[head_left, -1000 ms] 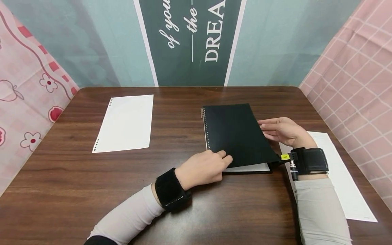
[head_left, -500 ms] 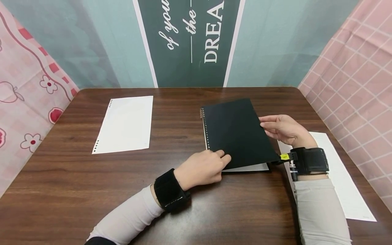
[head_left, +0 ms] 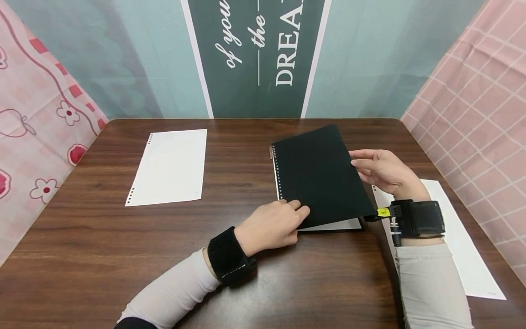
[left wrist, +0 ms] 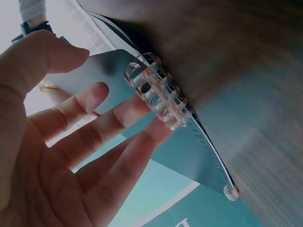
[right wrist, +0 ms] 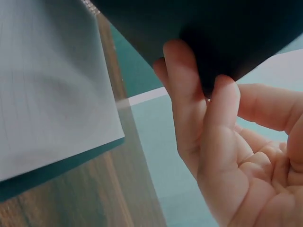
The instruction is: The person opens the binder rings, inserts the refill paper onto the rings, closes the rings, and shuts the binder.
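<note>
A loose-leaf notebook [head_left: 316, 178] with a black cover lies right of the table's middle, its binding on the left. The cover is tilted up along its right side, and white paper [head_left: 339, 225] shows under its near edge. My right hand [head_left: 382, 171] pinches the raised cover at its right edge. In the right wrist view, fingers and thumb meet at the dark cover corner, above ruled pages [right wrist: 57, 94]. My left hand [head_left: 275, 226] rests at the notebook's near left corner. Its fingertips touch the clear plastic binding rings [left wrist: 158, 92], while its thumb stands apart.
A white punched sheet [head_left: 166, 167] lies at the table's back left. Another white sheet [head_left: 464, 256] lies at the right, partly under the right forearm. The brown wooden table [head_left: 102, 256] ends before hanging cloths at the back and sides.
The notebook cover's far right corner has risen, its right side lifting higher. My right hand has moved slightly up with it; the left hand has stayed in place.
</note>
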`<state>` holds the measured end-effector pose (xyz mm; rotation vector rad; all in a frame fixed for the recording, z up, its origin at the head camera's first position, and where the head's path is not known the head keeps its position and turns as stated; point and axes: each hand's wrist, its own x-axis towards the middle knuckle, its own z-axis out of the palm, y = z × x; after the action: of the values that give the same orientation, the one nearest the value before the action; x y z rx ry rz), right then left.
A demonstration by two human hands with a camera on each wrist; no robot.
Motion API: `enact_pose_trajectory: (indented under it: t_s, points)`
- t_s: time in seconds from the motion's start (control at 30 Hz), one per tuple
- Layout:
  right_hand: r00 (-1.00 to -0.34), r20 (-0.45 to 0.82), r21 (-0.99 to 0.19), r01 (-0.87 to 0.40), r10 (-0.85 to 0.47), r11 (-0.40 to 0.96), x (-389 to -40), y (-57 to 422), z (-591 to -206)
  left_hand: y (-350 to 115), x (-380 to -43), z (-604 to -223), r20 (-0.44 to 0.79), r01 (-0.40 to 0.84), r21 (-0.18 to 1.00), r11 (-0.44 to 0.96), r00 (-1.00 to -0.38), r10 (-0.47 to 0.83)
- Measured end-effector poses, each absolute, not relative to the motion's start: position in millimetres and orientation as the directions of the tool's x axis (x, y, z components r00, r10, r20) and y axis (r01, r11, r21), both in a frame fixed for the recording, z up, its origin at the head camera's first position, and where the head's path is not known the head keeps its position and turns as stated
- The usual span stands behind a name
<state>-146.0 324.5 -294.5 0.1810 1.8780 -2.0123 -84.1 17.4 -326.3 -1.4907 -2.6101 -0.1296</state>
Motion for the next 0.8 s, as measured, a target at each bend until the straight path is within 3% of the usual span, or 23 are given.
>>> enact_pose_trajectory:
  t_s: [0.4,0.8]
  points:
    - [-0.964,-0.204,-0.976,0.214,-0.168,-0.044,-140,306,-277,12,-89,-323,0.092,0.872,0.084,0.482,-0.489,0.868]
    - [-0.962,-0.172,-0.982,0.185,-0.211,-0.042,-140,294,-261,6,-91,-324,0.088,0.864,0.138,0.485,-0.498,0.863]
